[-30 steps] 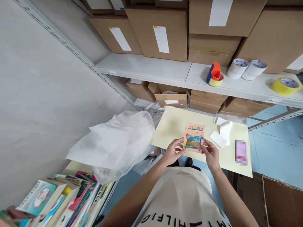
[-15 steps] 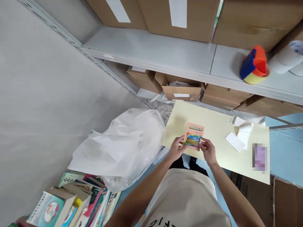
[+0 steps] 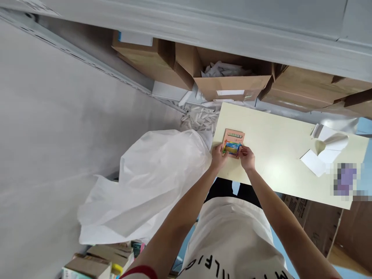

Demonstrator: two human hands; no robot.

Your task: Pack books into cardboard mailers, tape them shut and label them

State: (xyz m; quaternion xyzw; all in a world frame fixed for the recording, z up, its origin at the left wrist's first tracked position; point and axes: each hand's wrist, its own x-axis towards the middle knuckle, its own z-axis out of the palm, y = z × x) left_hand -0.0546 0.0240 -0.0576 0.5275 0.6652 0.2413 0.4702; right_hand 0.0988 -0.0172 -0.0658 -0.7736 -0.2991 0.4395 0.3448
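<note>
A: Hands?
B: Both on one small booklet (image 3: 233, 142), pinkish cover with a landscape picture. Left hand (image 3: 218, 156) pinches its lower left corner, fingers closed on the edge. Right hand (image 3: 247, 158) grips the lower right corner the same way, fingers curled shut on it.

A: Where's the booklet?
B: Just beyond the two hands, cover up, over the near left part of the pale yellow table (image 3: 279, 155). Can't tell if it lies flat on the top or is held just off it.

A: Around them?
B: Left of the left hand, right beside it, a big white plastic bag (image 3: 145, 182), bulging, touching the table's left edge. Beyond the hands, past the far edge of the table, an open cardboard box (image 3: 229, 83) with white paper pieces inside; more loose white scraps (image 3: 200, 116) lie just beyond the left hand. Well to the right of the right hand, folded white paper slips (image 3: 322, 149) lie on the table, and a blurred purple patch (image 3: 345, 182) further right.

A: Closer in?
B: Stack of books (image 3: 95, 261) below the bag, nearer than the left hand. White shirt with lettering at the bottom.
</note>
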